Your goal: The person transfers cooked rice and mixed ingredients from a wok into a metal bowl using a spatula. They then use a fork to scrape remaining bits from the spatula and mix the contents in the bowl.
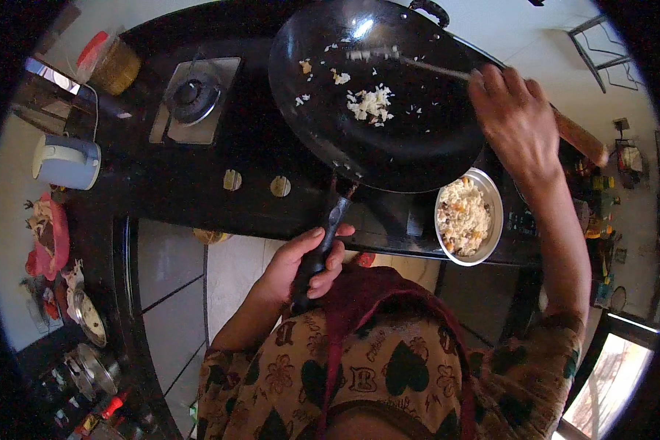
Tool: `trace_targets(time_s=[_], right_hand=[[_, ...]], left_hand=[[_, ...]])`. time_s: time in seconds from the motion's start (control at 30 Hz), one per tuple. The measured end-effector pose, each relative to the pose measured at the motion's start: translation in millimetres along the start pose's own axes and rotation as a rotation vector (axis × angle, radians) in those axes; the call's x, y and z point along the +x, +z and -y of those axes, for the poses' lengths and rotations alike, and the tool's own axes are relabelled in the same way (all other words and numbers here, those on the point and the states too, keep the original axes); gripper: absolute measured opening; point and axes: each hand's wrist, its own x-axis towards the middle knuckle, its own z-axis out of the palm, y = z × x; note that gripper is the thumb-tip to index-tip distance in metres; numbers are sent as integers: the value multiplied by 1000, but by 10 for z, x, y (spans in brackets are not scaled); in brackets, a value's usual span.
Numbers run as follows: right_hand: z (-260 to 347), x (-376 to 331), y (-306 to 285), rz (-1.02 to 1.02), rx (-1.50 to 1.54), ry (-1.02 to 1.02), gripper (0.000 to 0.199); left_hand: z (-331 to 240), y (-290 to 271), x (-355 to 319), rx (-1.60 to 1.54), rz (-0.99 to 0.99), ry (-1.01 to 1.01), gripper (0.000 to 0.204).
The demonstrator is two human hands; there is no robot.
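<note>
Black and glossy, the wok (389,110) is being held tilted above the dark counter (198,183), its rim hanging just over a round steel bowl (497,213) that is sitting at the counter's front edge. The left hand (304,268) is wrapping its fingers tight around the wok's long dark handle (328,227), thumb on top. The right hand (517,121) is closing around the end of a thin metal spatula (418,62), whose blade is lying against the far inner wall of the wok. Inside the wok only a small clump of white rice (370,103) is clinging near the middle, with loose grains and a few orange bits scattered around it. The bowl is holding a full heap of fried rice (462,216), pale with orange and dark flecks. To the left a gas burner (192,95) is sitting bare on its steel plate, well apart from the wok, and two pale knobs (231,180) are showing below it. A white electric kettle (66,161) is standing at the far left, and a lidded jar (114,62) is resting in the back corner, too blurred to tell its contents. The right hand is hiding the spatula's grip, a wooden handle (579,136) is poking out behind the wrist, and the shelves at the right rim are too small to read.
</note>
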Motion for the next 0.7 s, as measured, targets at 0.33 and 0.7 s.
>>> trace_targets(time_s=[0.33, 0.7], right_hand=[[89, -95, -148, 25, 149, -62, 31], [4, -287, 137, 12, 313, -18, 36]], left_hand=[[16, -41, -44, 18, -41, 8, 42], [27, -48, -36, -2, -28, -8, 42]])
